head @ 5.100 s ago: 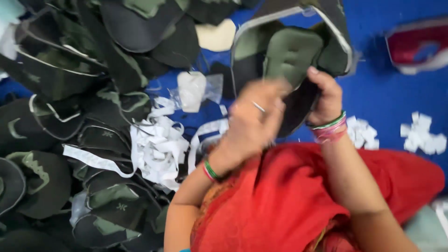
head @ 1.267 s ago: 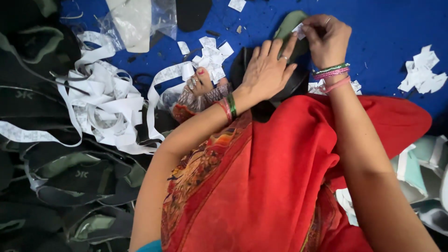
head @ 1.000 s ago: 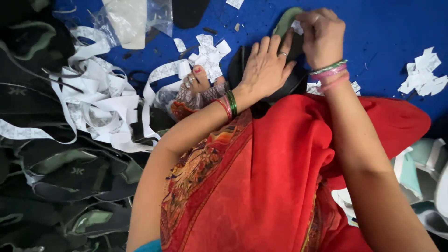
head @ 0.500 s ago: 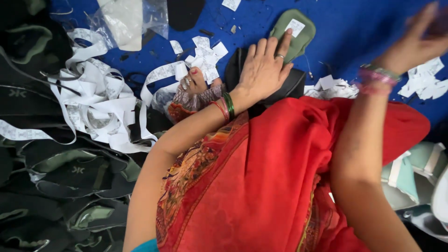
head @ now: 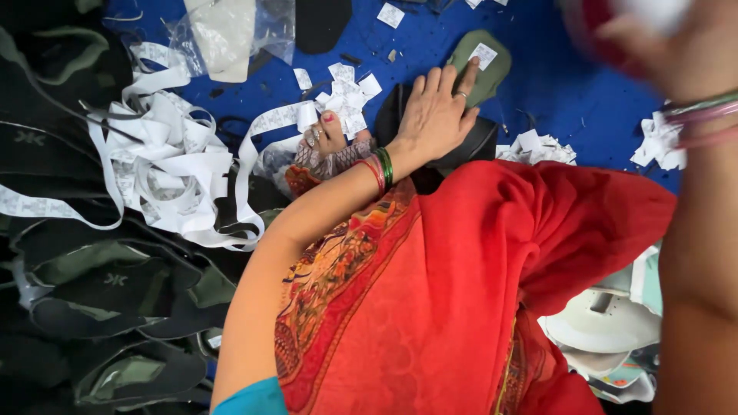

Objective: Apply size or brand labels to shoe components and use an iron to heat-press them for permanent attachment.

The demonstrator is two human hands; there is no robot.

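Nearest the camera, red fabric [head: 461, 307] covers the lap. Beyond it, left hand [head: 434, 115] lies flat, fingers spread, pinning an olive-green foam insole [head: 492, 73]; white sticker [head: 483, 55] already on. Insole's long axis runs near-left to far-right. Right hand [head: 676, 46] raised far right, blurred; grip can't be told.

A person's left hand [head: 434, 115] lies flat, fingers spread, on a dark sole [head: 469, 146] on a blue mat [head: 561, 84], its forefinger touching a green insole [head: 483, 68] that bears a white sticker [head: 483, 54]. The right hand [head: 661, 38] is raised near the camera, blurred. White sticker scraps [head: 350, 88] and paper strips [head: 169, 165] lie to the left, beside heaped black-and-green soles [head: 100, 292]. Red cloth [head: 477, 292] covers the lap.
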